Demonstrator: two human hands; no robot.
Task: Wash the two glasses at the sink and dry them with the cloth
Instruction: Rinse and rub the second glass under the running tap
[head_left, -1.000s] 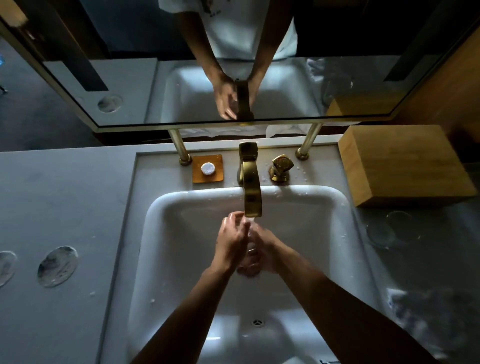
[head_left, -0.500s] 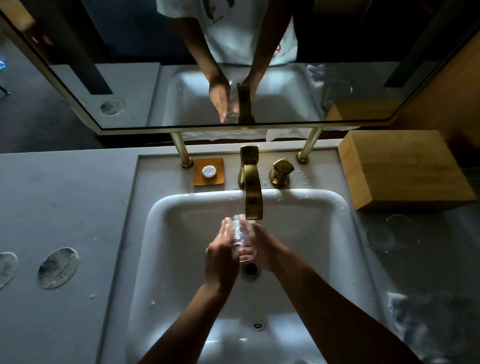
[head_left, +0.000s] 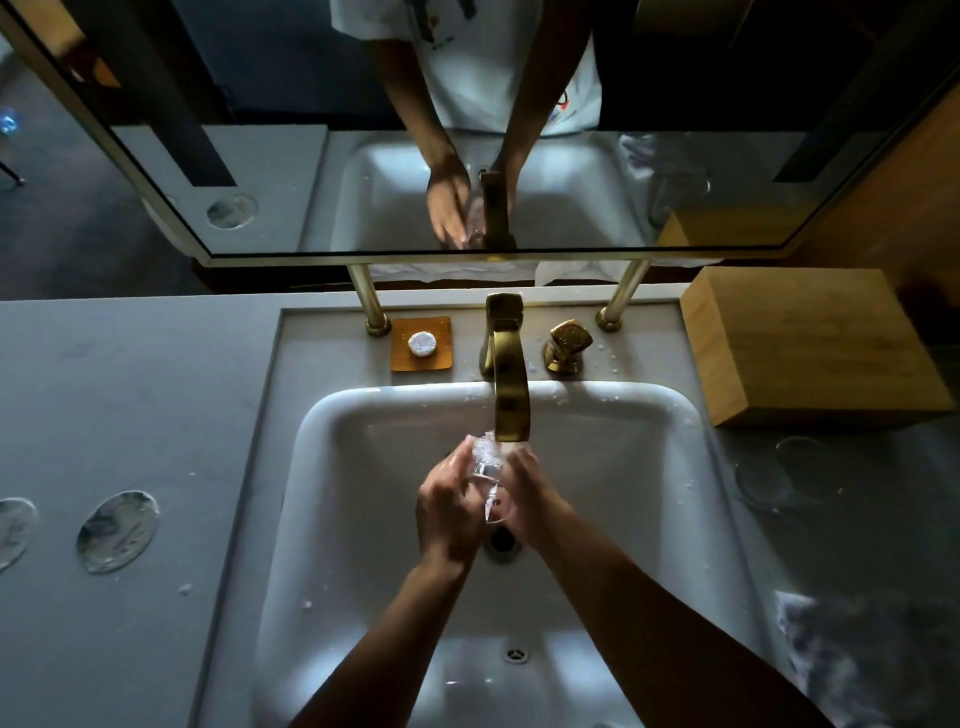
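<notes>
A clear glass (head_left: 487, 475) is held between both hands over the white sink (head_left: 363, 415), right under the spout of the gold tap (head_left: 510, 395). My left hand (head_left: 448, 512) wraps its left side and my right hand (head_left: 530, 499) grips its right side. Water runs onto it. The second glass (head_left: 779, 475) lies on the dark counter to the right of the sink. A crumpled cloth (head_left: 852, 660) rests on the counter at the lower right.
A wooden box (head_left: 810, 343) stands at the back right. A gold tap handle (head_left: 566, 345) and an orange soap dish (head_left: 421, 344) sit behind the basin. Two round coasters (head_left: 118, 531) lie on the left counter. A mirror (head_left: 260, 156) hangs above.
The hands, clasped together under the spout a second ago, have parted a little, and the glass now shows between them, turned with its length running towards me.
</notes>
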